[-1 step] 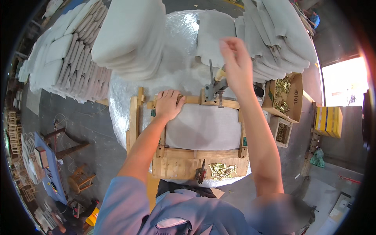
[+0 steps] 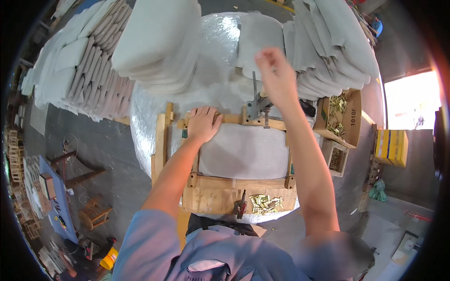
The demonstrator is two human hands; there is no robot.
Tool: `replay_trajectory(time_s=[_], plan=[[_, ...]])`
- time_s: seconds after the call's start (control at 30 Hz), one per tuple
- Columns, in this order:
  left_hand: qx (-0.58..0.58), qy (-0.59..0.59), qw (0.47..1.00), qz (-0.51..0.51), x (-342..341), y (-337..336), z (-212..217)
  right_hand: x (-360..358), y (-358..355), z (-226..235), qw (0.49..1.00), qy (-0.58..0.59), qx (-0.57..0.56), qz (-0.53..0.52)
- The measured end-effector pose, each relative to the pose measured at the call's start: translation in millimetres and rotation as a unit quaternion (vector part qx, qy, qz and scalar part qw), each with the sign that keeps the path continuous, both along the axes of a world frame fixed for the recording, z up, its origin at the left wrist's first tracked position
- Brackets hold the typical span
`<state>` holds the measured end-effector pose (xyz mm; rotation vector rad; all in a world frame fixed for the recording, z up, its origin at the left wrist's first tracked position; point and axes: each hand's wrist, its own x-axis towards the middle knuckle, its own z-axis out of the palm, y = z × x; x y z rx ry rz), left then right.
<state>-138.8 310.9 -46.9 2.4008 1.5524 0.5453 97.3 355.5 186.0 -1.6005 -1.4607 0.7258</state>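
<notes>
My left hand point(image 2: 202, 124) lies flat with its fingers over the far wooden rail of a jig point(image 2: 229, 118), near its left corner. A grey fabric-covered panel point(image 2: 243, 152) sits inside the jig's wooden frame. Above the far rail, right of its middle, my right hand point(image 2: 278, 79) is raised with fingers loosely curled and thumb apart; nothing shows in it. Just below and left of it is a metal toggle clamp point(image 2: 253, 110), fixed to the rail, its rod standing over the panel's far edge. My right hand and forearm partly hide the clamp's handle.
Red-handled pliers point(image 2: 241, 206) and several brass-coloured hinges point(image 2: 266, 204) lie on the jig's near board. At right stand a carton of brass-coloured parts point(image 2: 347, 117) and a small wooden box point(image 2: 334, 158). Stacks of grey panels point(image 2: 157, 44) rise at the far side.
My right hand has shifted slightly left above the clamp, and less of the clamp's handle shows. My left hand stays on the rail.
</notes>
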Motion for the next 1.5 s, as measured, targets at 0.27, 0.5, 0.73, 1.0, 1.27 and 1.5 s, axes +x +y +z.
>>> replay_trajectory(time_s=[0.27, 0.5, 0.73, 1.0, 1.27, 1.5], plan=[[0.035, -0.146, 0.988, 0.026, -13.9, -6.2, 2.8, -8.3, 32.5, -16.3, 0.981, -0.187, -0.044, -0.011], [0.001, -0.074, 0.97, 0.23, -118.0, -157.2, 37.0, 3.5, 26.5, -25.7, 0.975, -0.206, -0.08, -0.025], [-0.353, -0.23, 0.791, 0.443, -229.3, -279.0, -7.1, -1.3, 33.7, -22.2, 0.972, -0.22, -0.076, -0.007], [-0.172, -0.059, 0.856, 0.484, -236.7, -342.1, 3.7, 7.4, 33.1, -29.3, 0.975, -0.218, -0.05, -0.005], [0.05, 0.048, 0.965, 0.252, -256.0, -285.7, 41.0, -14.6, 21.4, -10.7, 0.987, -0.128, -0.09, -0.03], [0.119, 0.002, 0.992, -0.039, -153.2, -119.8, 82.0, 6.0, 31.0, -23.4, 0.976, -0.198, -0.091, -0.015]])
